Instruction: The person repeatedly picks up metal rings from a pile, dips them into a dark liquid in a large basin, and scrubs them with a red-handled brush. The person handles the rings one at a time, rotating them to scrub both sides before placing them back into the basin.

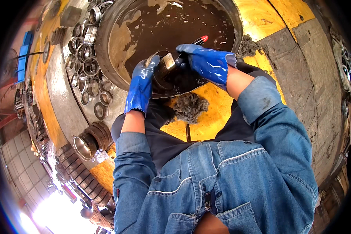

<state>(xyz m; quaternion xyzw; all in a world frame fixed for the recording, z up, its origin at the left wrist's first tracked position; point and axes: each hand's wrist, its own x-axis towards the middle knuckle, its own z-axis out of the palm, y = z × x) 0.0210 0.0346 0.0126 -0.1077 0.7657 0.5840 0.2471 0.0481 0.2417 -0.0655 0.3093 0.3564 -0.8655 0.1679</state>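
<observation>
Just above the denim jacket [222, 183] at the frame's bottom, a grey wad of rags [190, 107] is lying on yellow floor. At upper centre, the blue-gloved left hand [141, 84] is gripping a dark round part [171, 80], mostly hidden. The right hand [206, 60] is closing on a red-tipped brush [191, 46] over a basin [105, 46] of murky liquid; metal rings [85, 66] are lying upper left.

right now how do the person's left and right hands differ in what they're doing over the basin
The left hand grips the edge of a dark round part, steadying it; the right hand holds a brush with a red-tipped handle against that part. The left hand comes from below, fingers pointing up; the right hand reaches in from the side. Both wear blue gloves, over the basin of dark liquid.
</observation>
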